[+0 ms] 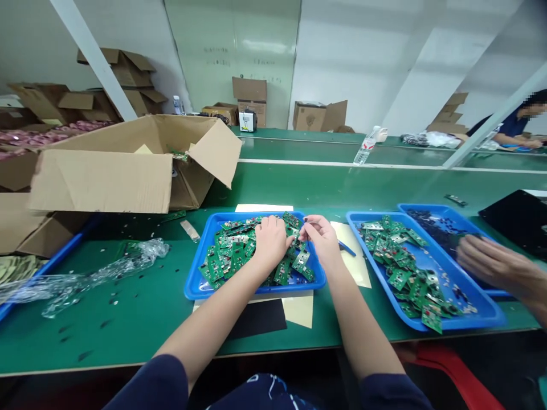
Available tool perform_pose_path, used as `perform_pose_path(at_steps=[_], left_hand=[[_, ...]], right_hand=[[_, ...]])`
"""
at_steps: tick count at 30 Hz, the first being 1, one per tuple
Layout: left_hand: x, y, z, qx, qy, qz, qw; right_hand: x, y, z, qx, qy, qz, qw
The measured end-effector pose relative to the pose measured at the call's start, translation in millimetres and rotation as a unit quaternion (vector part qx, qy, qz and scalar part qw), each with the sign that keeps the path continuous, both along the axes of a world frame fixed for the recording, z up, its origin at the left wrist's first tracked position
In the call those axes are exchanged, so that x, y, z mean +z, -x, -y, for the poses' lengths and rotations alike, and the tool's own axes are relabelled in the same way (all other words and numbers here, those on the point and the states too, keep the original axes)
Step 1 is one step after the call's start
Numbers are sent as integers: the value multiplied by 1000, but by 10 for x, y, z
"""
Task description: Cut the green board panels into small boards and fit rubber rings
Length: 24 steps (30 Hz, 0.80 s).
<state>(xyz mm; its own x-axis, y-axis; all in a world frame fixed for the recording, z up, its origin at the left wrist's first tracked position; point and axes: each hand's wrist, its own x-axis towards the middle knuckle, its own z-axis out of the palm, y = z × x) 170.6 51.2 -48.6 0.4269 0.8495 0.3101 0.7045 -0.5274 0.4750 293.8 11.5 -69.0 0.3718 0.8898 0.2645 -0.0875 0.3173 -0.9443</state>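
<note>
A blue tray (191,283) in front of me holds a heap of green circuit boards (233,256). My left hand (271,242) lies palm down on the heap, its thumb apart from the fingers. Close beside it, over the tray's right side, my right hand (321,238) is closed in a pinch. Something small and dark shows at its fingertips, too small to name. Just right of that hand, a blue handle-like piece (347,249) sticks out above a cream paper sheet (356,267); whether the hand touches it I cannot tell.
A second blue tray (482,319) of boards stands at right, then another tray (404,208) with dark parts, where a co-worker's hand (487,259) is. At left are a large open carton (102,179) and clear plastic wrap (141,256). A bottle (366,147) stands farther back.
</note>
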Motion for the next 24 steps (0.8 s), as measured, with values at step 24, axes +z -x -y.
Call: perform_pose_path(at_steps=[24], left_hand=[[-33, 564, 214, -124, 443, 410, 787]], right_hand=[[-4, 288, 207, 9, -173, 525, 833]])
